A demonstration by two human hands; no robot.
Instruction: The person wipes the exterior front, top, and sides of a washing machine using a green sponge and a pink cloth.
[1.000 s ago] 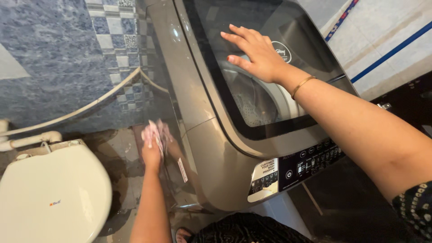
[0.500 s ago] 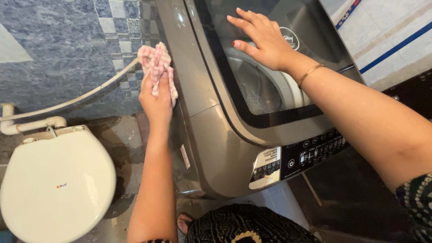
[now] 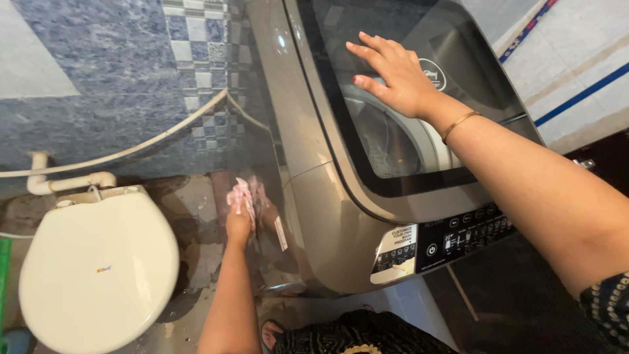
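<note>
Blue-tiled bathroom, a white toilet (image 3: pixel 98 262) at the left and a grey top-load washer (image 3: pixel 341 216) beside it — the left hand (image 3: pixel 239 219) grips a pink cloth (image 3: pixel 241 196) pressed low against the washer's left side panel, while the right hand (image 3: pixel 393 72) lies open and flat on the dark glass lid (image 3: pixel 419 39). Judging by the glossy panel, wiping looks well underway, though how much remains cannot be told — the cloth bunches lengthwise up from the fist, pointing toward the panel's top.
</note>
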